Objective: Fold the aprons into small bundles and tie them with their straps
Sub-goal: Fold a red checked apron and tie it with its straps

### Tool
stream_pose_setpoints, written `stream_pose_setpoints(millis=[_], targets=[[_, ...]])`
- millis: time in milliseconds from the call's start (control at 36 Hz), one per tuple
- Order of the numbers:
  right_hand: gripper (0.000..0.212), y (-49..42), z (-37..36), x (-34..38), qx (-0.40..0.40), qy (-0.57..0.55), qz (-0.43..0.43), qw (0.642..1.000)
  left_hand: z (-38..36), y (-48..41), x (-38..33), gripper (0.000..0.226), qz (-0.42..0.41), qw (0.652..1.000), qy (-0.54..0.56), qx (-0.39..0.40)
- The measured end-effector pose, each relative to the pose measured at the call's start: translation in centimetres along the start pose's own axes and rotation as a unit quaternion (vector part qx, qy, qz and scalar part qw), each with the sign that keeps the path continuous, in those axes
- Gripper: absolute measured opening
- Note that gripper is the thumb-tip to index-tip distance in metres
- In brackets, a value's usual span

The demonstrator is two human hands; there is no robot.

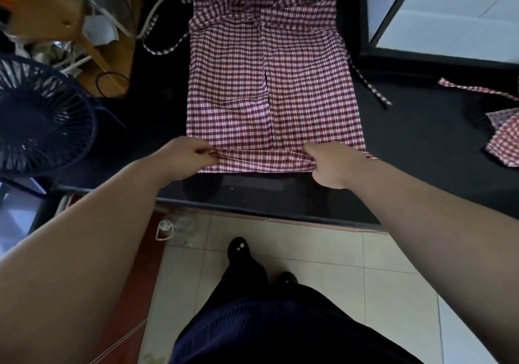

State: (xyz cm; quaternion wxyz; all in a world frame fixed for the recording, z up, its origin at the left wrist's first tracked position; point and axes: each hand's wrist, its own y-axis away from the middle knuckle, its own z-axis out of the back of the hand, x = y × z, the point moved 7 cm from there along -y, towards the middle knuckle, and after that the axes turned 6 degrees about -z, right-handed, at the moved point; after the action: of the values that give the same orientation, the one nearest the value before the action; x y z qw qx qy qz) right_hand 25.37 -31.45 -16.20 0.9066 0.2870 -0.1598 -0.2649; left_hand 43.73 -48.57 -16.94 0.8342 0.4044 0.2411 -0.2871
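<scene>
I was at the first fold of the bundle. The red-and-white checked apron (269,82) lay flat on the black countertop (421,127), its two long sides already turned in so they met along a centre seam. My left hand (186,155) pinched one end of the near hem (264,160) and my right hand (328,164) had its fingers curled round the other end, with the hem turned up into a narrow band between them. By my reckoning most of the work remained: the length was not yet folded up, and the straps (370,85) trailed loose on both sides, untied. A second checked apron (505,139) lay unfolded at the counter's right edge, well apart from the first. A dark fan grille (36,119) stood to the left, below cluttered wooden furniture and cables. A pale cabinet (463,12) rose at the far right, and beige floor tiles (309,251) showed beneath me.
</scene>
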Motion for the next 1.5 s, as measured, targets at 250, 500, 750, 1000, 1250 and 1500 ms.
stream_pose_setpoints(millis=[250, 500, 750, 1000, 1250, 1500], targets=[[0.030, -2.0, 1.8, -2.6, -0.015, -0.028, -0.086, 0.996, 1.3, 0.0, 3.9, 0.015, 0.056, 0.983, 0.100, -0.146], [0.011, -2.8, 1.7, -3.9, 0.002, -0.076, -0.160, 0.984, 1.0, -0.4, 3.8, 0.033, 0.115, 0.964, -0.044, -0.235], [0.021, -3.1, 2.6, -7.0, -0.037, -0.205, -0.206, 0.956, 1.3, -0.4, 3.7, 0.035, 0.152, 0.944, -0.101, -0.276], [0.037, -2.1, 1.7, -9.0, -0.007, -0.250, -0.200, 0.947, 1.3, -0.5, 3.9, 0.038, 0.175, 0.945, -0.048, -0.272], [0.046, -2.0, 3.1, -3.9, -0.142, 0.117, -0.079, 0.980, -0.8, -1.4, -0.9, 0.053, -0.117, 0.933, -0.276, -0.198], [0.081, -1.5, 0.7, -2.0, -0.015, 0.092, 0.037, 0.995, -2.4, -0.5, -1.0, 0.085, -0.065, 0.911, -0.398, -0.087]])
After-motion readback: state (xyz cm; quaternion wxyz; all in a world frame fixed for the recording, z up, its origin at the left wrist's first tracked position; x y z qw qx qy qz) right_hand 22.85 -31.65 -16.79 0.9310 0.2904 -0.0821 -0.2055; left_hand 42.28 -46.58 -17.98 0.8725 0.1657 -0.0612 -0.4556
